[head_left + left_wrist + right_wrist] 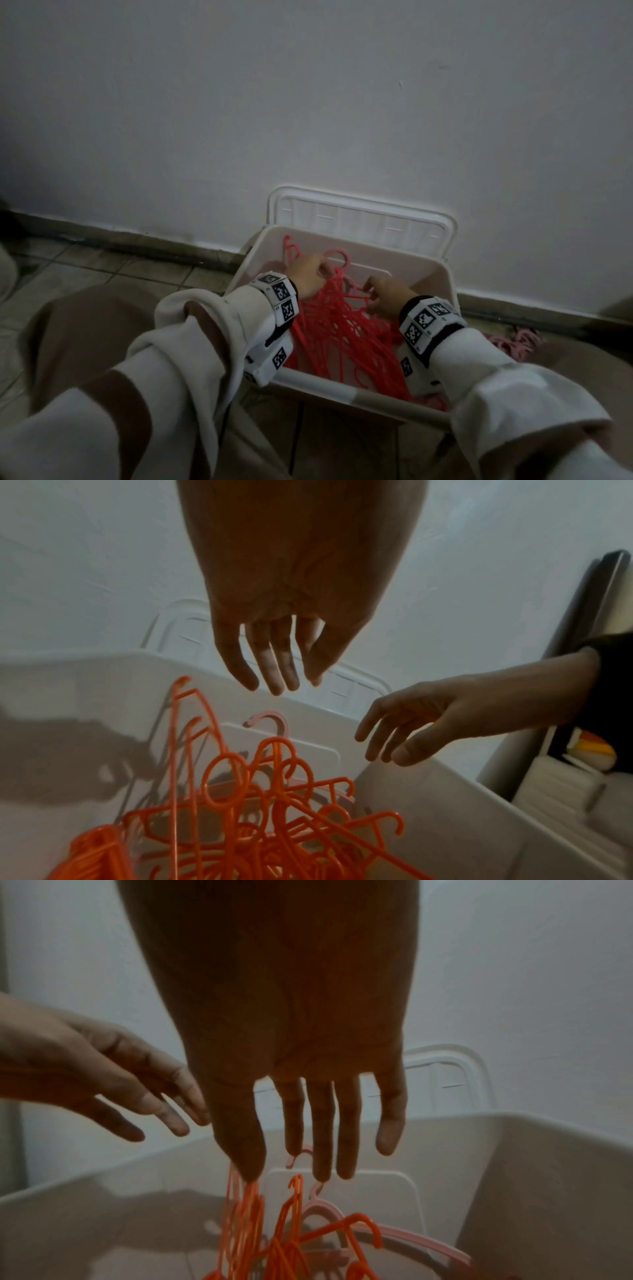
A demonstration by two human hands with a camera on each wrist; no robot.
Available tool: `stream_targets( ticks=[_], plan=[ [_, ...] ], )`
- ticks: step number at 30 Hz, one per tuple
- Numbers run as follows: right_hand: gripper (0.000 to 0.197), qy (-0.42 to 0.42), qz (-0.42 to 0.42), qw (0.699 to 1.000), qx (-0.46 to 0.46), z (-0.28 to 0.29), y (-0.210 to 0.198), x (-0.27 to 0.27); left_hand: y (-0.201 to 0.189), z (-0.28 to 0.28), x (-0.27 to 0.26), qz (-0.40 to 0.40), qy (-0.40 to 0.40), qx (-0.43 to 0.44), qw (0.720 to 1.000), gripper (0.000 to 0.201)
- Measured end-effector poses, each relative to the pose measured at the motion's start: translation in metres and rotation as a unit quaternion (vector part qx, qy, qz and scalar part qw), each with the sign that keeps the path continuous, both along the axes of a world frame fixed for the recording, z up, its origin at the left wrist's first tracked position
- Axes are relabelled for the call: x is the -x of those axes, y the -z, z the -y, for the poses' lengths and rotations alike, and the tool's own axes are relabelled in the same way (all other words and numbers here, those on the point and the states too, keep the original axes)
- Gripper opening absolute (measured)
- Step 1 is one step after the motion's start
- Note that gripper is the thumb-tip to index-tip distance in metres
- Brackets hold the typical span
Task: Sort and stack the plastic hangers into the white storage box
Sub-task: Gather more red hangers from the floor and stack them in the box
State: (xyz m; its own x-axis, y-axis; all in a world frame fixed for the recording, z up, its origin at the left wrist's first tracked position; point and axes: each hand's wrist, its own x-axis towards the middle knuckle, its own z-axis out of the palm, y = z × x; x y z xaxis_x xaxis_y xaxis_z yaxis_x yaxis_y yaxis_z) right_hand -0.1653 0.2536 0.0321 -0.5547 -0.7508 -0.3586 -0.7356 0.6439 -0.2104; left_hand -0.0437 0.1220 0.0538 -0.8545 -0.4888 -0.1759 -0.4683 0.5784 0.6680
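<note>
Both sleeves [191, 342] reach over the white storage box's near edge [342, 385], left hand [291, 601] and right hand [284, 1031] spread, holding nothing, above tangled red hangers [342, 329]; next, likely straightening them.

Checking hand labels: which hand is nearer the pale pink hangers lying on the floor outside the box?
Right. The right hand is over the box's right side, nearer the pale pink hangers; the left hand is farther left.

storage box [342, 394]: white plastic, open-topped, set on the floor against the wall | lid [363, 219]: white, stood upright behind the box | orange hangers [342, 329]: tangled heap inside the box, hooks pointing various ways | pink hangers [404, 1234]: pale, lying in the box beside the heap
</note>
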Motion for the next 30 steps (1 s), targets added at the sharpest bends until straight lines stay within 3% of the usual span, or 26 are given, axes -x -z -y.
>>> stream_targets(
  ticks=[7,15,18,23,27,30],
  plan=[
    [0.047,-0.056,0.028,0.997,-0.053,0.022,0.018,-0.001,0.025,0.031,0.011,0.134,0.060,0.044,0.988,0.032],
    [0.035,-0.054,0.063,0.995,-0.052,0.048,0.047,0.004,0.055,0.046,0.035,0.198,0.142,0.101,0.965,0.036],
    [0.044,-0.041,0.066,0.993,-0.086,0.052,0.058,0.008,0.068,0.049,0.039,0.230,0.175,0.086,0.953,0.045],
    [0.059,-0.057,0.059,0.987,-0.137,0.047,0.076,0.009,0.084,0.048,0.027,0.287,0.191,0.127,0.930,0.035],
    [0.046,-0.024,0.046,0.990,-0.129,0.048,0.079,0.009,0.080,0.045,0.030,0.315,0.190,0.102,0.924,0.023],
    [0.058,0.020,0.050,0.990,-0.129,0.046,0.078,0.016,0.062,0.047,0.037,0.320,0.208,0.131,0.915,0.027]
  ],
)
